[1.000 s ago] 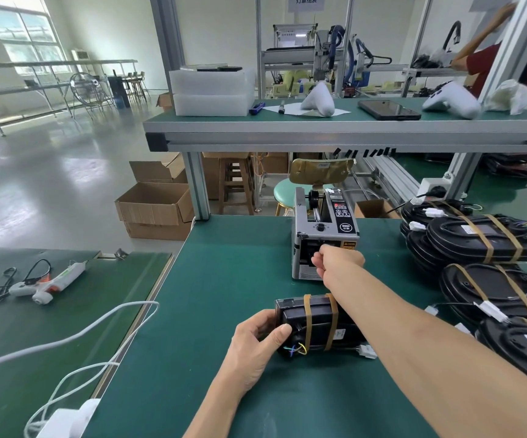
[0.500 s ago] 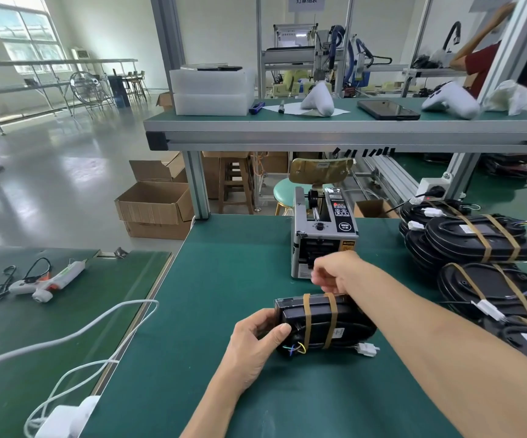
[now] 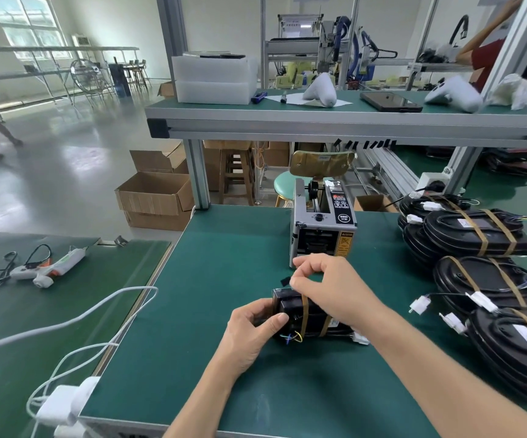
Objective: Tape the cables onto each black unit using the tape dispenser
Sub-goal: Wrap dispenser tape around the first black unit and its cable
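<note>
A black unit lies on the green bench mat, wrapped by two tan tape bands, with coloured wires sticking out at its near left end. My left hand grips the unit's left end. My right hand hovers over the unit's top and pinches a short black tape piece between thumb and forefinger. The grey tape dispenser stands just behind the hands.
Several taped black units with white connectors are stacked at the right. A glue gun lies on the left bench. White cables and a charger sit at the near left edge. An overhead shelf spans the back.
My right hand has pulled back from the dispenser's mouth toward the unit, now with a black tape piece pinched in it. The left hand has stayed on the unit.
</note>
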`<state>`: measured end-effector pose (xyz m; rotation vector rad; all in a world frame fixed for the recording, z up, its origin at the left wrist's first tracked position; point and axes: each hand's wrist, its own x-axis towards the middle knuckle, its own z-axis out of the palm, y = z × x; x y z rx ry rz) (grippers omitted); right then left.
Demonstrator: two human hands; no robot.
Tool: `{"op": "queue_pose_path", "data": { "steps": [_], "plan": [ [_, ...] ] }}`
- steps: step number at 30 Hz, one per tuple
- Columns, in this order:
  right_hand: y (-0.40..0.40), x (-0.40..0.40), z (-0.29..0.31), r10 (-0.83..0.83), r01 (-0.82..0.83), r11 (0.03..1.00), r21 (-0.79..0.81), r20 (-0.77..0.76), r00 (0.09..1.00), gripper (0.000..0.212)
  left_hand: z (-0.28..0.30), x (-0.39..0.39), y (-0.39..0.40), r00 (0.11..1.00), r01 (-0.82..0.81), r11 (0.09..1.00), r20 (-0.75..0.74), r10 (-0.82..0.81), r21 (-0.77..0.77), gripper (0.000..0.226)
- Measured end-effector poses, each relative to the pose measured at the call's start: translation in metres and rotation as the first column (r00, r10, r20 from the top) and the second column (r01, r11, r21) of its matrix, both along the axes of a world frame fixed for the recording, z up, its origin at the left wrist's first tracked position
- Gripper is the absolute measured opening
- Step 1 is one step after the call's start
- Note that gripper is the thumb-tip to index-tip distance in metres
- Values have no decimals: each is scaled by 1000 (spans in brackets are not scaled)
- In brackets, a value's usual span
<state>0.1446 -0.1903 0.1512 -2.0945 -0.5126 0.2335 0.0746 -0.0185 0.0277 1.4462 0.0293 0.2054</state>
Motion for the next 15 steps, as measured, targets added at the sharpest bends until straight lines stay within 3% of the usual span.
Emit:
{"op": "queue_pose_path", "data": {
  "steps": [8, 15],
  "plan": [
    [14, -16, -14, -154, 155, 987, -46, 10, 988, 22, 0, -1, -1, 1000, 20, 999, 0, -20, -32, 47],
    [13, -11, -22, -152, 153, 988, -27, 21, 988, 24, 1, -1, -1, 999, 34, 999, 12, -33, -39, 42]
  ]
}}
